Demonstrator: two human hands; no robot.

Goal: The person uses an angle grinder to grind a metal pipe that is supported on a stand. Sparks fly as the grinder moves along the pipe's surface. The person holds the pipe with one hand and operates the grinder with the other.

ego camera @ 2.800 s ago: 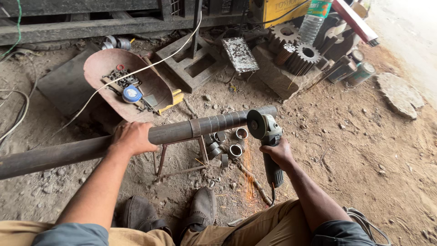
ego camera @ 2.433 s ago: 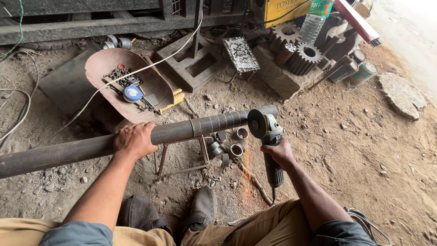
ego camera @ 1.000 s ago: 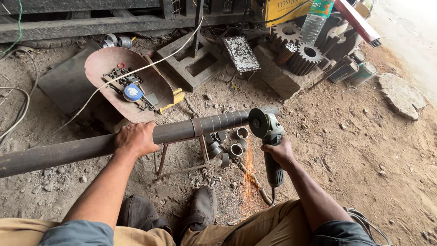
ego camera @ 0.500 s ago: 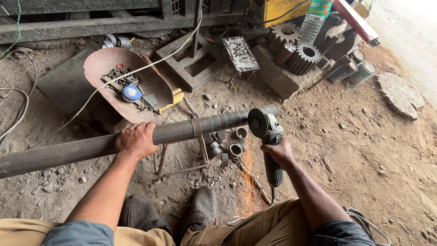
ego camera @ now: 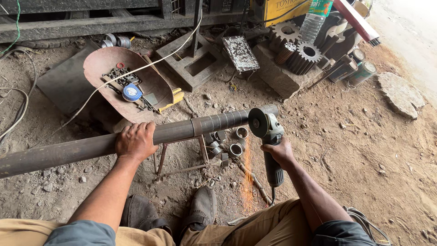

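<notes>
A long rusty steel pipe (ego camera: 82,148) lies across a small metal stand (ego camera: 182,157), its right end marked with several scored rings. My left hand (ego camera: 135,140) presses down on the pipe near its middle. My right hand (ego camera: 278,151) grips the body of an angle grinder (ego camera: 268,141). The grinder's disc (ego camera: 257,122) bites into the pipe near its right tip, and orange sparks (ego camera: 247,182) stream down to the dirt. Several short cut pipe rings (ego camera: 230,146) lie on the ground under the pipe's end.
A rusty pan (ego camera: 129,89) with small parts and a blue tape measure sits behind the pipe. Gears (ego camera: 296,48), a plastic bottle, cans and a flat stone (ego camera: 400,93) lie at the back right. A white cable (ego camera: 136,70) crosses the ground. My shoes (ego camera: 202,207) rest below the stand.
The grinder's disc has stayed at the pipe's right end, cutting deeper while sparks keep falling. My left hand has kept its hold on the pipe.
</notes>
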